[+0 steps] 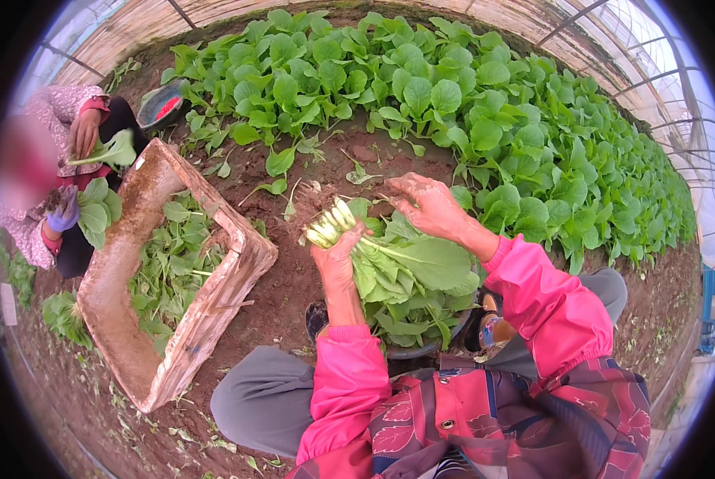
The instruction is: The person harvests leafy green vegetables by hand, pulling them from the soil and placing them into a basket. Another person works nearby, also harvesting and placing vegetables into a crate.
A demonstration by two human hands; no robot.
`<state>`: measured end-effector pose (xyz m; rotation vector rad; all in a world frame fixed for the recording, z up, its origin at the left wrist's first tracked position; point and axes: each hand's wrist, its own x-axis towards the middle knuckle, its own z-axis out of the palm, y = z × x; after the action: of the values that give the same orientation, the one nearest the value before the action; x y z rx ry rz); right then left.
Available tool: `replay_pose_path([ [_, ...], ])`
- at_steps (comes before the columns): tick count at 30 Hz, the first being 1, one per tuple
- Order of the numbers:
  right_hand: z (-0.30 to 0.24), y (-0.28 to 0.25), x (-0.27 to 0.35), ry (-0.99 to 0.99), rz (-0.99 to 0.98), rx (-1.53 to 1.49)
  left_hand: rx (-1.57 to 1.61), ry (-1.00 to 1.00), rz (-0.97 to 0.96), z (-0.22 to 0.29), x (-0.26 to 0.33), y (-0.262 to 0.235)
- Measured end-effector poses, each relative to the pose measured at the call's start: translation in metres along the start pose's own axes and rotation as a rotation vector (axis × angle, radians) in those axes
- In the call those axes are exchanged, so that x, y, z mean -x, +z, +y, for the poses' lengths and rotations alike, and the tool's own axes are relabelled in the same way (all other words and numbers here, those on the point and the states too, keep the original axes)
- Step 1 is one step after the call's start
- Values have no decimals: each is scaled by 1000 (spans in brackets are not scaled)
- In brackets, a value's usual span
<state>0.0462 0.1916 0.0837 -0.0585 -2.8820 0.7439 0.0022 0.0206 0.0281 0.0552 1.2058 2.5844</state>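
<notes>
head view | texts, labels, numbers, signs | none readable

Pink sleeves (pixel 545 307) are worn with a maroon leaf-patterned top (pixel 397 417) and grey trousers (pixel 263 395).

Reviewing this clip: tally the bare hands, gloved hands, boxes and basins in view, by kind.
Bare hands: 3 (wearer's left hand, wearer's right hand, co-worker's bare hand)
Gloved hands: 1 (co-worker's purple-gloved hand)
Boxes: 1 (pale box)
Basins: 2 (upper-left basin, basin under the greens)
Total: 7
</notes>
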Motion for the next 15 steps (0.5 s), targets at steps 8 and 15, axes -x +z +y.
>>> replay_pose_path([
  [8,161,62,-74,-85,-372,781,383,-110,40,5,-29,-8],
  [15,265,144,-155,-188,-660,1124,315,-78,112,-13,-52,-25],
])
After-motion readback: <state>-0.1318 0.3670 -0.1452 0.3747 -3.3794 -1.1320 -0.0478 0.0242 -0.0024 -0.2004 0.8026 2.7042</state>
